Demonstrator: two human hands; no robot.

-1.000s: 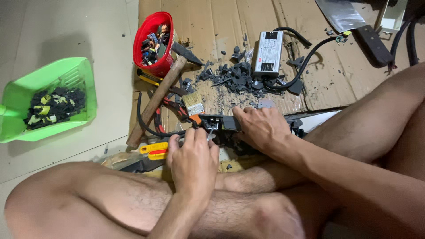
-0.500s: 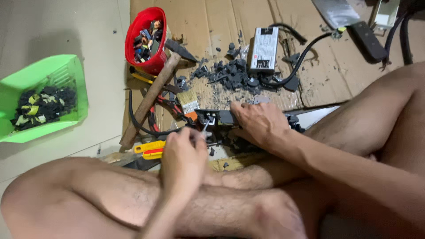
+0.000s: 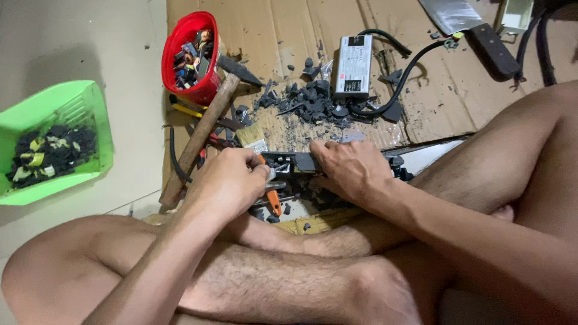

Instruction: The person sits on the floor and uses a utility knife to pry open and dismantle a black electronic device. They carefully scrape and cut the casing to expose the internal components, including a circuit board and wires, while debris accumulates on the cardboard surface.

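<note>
Floor workshop: hammer (image 3: 201,135), cardboard (image 3: 265,36), scrap.

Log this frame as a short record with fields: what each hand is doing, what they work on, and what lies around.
left hand: grips an orange-handled tool, tip at the dark part
right hand: presses down on the dark part
surface: cardboard sheet
debris: black fragments
nearby: hammer, red tub, green basket, grey metal box with cables, cleaver

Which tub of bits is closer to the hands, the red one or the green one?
The red round tub beside the hammer. The green square basket sits farther out, off the cardboard.
</note>
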